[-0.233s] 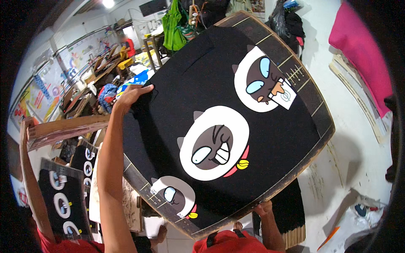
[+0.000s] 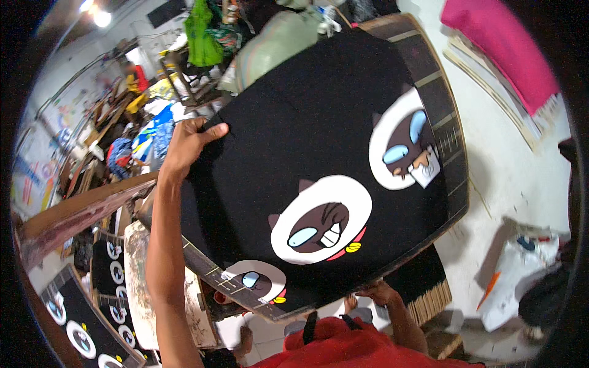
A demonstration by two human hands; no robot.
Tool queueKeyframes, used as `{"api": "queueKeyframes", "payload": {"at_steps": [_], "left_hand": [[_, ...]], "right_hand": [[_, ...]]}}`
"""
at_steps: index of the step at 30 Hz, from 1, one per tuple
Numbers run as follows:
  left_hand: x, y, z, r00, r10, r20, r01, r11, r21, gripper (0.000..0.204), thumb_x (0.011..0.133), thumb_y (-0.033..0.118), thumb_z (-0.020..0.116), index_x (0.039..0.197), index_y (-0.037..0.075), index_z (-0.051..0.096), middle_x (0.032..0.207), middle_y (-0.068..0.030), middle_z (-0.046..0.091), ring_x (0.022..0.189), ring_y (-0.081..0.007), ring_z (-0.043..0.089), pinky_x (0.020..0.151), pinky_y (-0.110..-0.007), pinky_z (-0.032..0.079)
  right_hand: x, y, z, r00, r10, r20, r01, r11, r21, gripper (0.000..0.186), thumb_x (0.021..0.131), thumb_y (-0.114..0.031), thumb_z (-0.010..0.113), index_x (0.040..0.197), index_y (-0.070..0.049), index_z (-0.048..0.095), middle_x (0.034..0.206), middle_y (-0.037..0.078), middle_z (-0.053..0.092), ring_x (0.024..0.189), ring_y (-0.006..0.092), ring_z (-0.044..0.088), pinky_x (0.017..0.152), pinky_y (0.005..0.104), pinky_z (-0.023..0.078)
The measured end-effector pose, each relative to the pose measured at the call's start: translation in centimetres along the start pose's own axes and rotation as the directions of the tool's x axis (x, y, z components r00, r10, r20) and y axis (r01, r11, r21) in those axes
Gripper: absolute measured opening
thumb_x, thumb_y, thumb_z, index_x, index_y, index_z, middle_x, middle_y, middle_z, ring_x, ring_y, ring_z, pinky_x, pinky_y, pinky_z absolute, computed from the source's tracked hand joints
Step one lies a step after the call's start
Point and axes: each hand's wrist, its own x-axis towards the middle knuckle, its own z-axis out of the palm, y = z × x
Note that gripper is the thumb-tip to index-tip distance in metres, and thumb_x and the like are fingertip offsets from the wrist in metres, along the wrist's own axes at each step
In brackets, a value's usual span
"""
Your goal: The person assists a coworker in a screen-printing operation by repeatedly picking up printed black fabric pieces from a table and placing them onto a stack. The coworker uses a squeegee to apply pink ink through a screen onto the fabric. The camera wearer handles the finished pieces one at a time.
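A large dark board with a worn wooden rim and pale ruled marks [image 2: 457,122] is tilting across the middle of the view, held up between the person's two hands. A broad smooth sheet of black cloth [image 2: 276,122] is covering most of its face, leaving strips bare along the right and near-left edges. Within the last instant the board has been turning: its far corner is now sitting further right, and its right side is showing more narrowly. The cloth is following it, the same margins staying bare, so board and cloth are apparently being handled as one piece. A long rough wooden beam [image 2: 92,202] is running in at the left, and a bright pink fabric piece [image 2: 503,55] is hanging at the far right. On the cloth, three white-and-brown cartoon cat faces are forming a slanting row: the middle face [image 2: 322,221], the far-right face [image 2: 402,147] and the near-left face [image 2: 254,285]. The left hand [image 2: 193,144] is pinching the cloth's far-left edge, thumb on top and fingers curling behind; whether it is gripping board too is not showing. The right hand [image 2: 380,293] is supporting the near edge from below, its fingertips hiding, so how tightly it is closing cannot be told.
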Motion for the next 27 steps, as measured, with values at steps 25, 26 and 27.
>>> {"api": "queueKeyframes", "payload": {"at_steps": [25,26,27], "left_hand": [[-17.9,-7.0,29.6,0.758,0.538,0.368,-0.573,0.819,-0.016,0.04,0.071,0.032,0.068,0.097,0.004,0.056,0.096,-0.0116,0.059,0.097,-0.0269,0.053,0.087,-0.039,0.036],[-19.1,-8.4,30.1,0.84,0.451,0.301,-0.475,0.88,0.008,0.043,0.072,0.032,0.068,0.101,0.004,0.055,0.1,-0.0124,0.059,0.099,-0.028,0.053,0.089,-0.039,0.036],[-20.6,-10.2,30.3,0.902,0.293,0.318,-0.329,0.942,0.064,0.047,0.074,0.033,0.067,0.108,0.004,0.053,0.104,-0.0139,0.058,0.1,-0.0299,0.052,0.087,-0.04,0.037]], "right_hand": [[6.8,-7.4,3.1,0.938,-0.053,-0.342,-0.257,0.556,-0.791,0.02,0.068,-0.015,0.061,0.082,-0.003,0.055,0.065,0.017,0.058,0.067,0.0365,0.058,0.061,0.0452,0.046],[7.3,-5.4,2.6,0.928,0.01,-0.373,-0.326,0.51,-0.796,0.021,0.068,-0.017,0.061,0.084,-0.004,0.055,0.066,0.016,0.058,0.067,0.036,0.059,0.061,0.0451,0.046],[7.6,-3.5,1.9,0.923,0.002,-0.385,-0.329,0.52,-0.788,0.021,0.069,-0.018,0.061,0.084,-0.004,0.055,0.066,0.016,0.059,0.067,0.0355,0.059,0.061,0.0452,0.046]]}}
